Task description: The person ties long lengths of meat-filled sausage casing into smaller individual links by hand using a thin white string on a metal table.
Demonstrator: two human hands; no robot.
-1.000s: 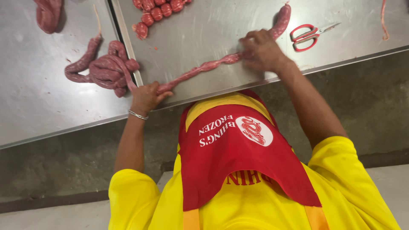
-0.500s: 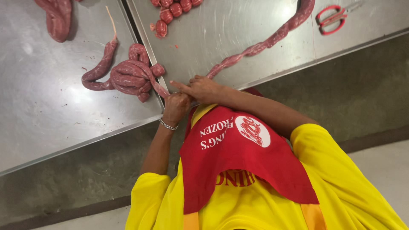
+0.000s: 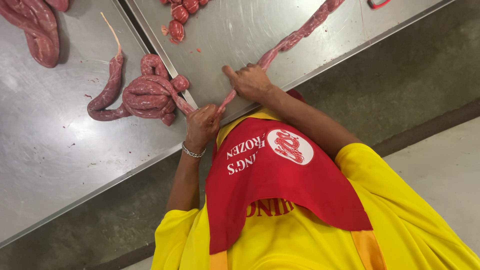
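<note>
- The two brushed stainless-steel work tables are lying edge to edge, a raised seam running between them from the far middle toward the near hands; both are carrying raw meat, and the person in a yellow shirt with a red bib is leaning over their near edge.
- The long, pinkish-red raw sausage rope is stretching from the far right of the right table down to the hands, and as far as I can judge this whole length is not yet divided into links, so most of the work seems to be lying ahead.
- The heaped coil of dark red filled sausage is resting on the left table just left of the seam, with a thin pale casing tail pointing to the far side; it looks like the part already handled.
- A thick, curved sausage length is lying at the far left corner, well apart from the hands.
- A small cluster of short round red links is sitting on the far side of the right table.
- The right hand is clenching the rope where it narrows, thumb pointing left.
- The left hand, wearing a silver bracelet, is closing around the rope's near end beside the coil; a thin pinched stretch is running between the two hands.
</note>
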